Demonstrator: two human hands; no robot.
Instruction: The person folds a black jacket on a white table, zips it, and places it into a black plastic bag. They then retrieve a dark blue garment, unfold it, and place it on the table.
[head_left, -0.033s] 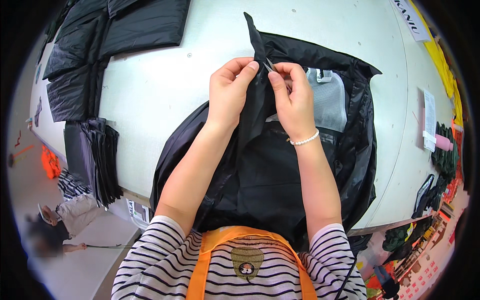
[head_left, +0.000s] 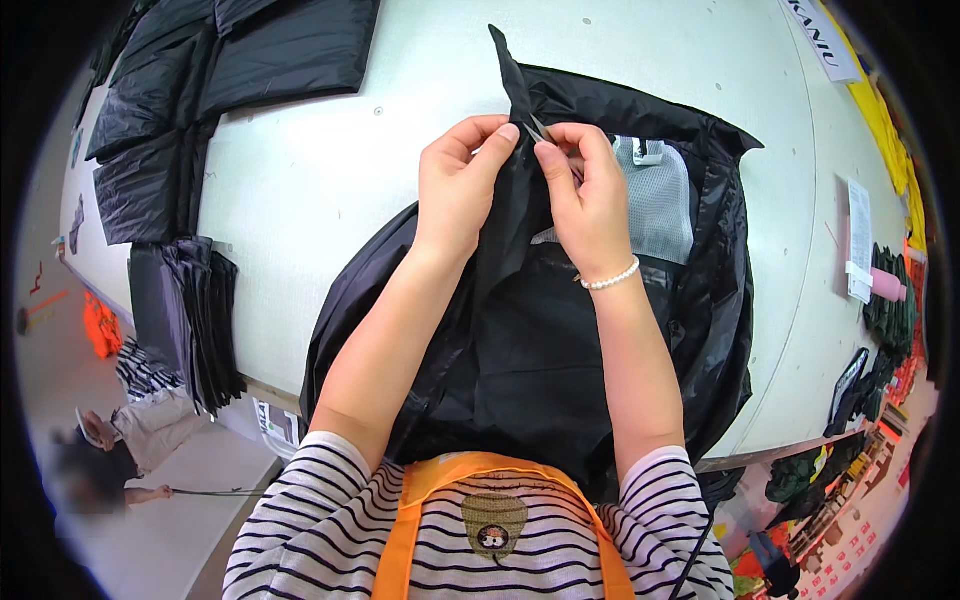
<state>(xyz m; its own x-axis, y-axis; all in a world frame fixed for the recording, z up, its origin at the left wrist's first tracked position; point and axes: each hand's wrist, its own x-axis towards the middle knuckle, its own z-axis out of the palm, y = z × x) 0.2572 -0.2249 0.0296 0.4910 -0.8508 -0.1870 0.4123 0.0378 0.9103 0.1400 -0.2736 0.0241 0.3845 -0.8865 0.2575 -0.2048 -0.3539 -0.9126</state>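
Observation:
A black garment [head_left: 540,360] of thin, slightly shiny cloth is spread on the table in front of me, its lower part against my body. My left hand [head_left: 460,180] is closed, pinching a narrow folded edge strip of it between thumb and fingers. In my right hand [head_left: 590,195] is a pair of small thread snips [head_left: 537,131], their pointed metal blades slightly apart beside the strip, near my left thumb. The handles are mostly hidden in my fingers. A pale grey mesh panel [head_left: 660,210] with a small white tag lies right of my right hand.
Folded black garments [head_left: 290,55] are stacked on the white table [head_left: 300,190] at the far left, some hanging over its edge. At the right lie a paper sheet [head_left: 858,235], a pink cylinder [head_left: 888,286] and dark cloth. Another person [head_left: 100,465] is at the lower left.

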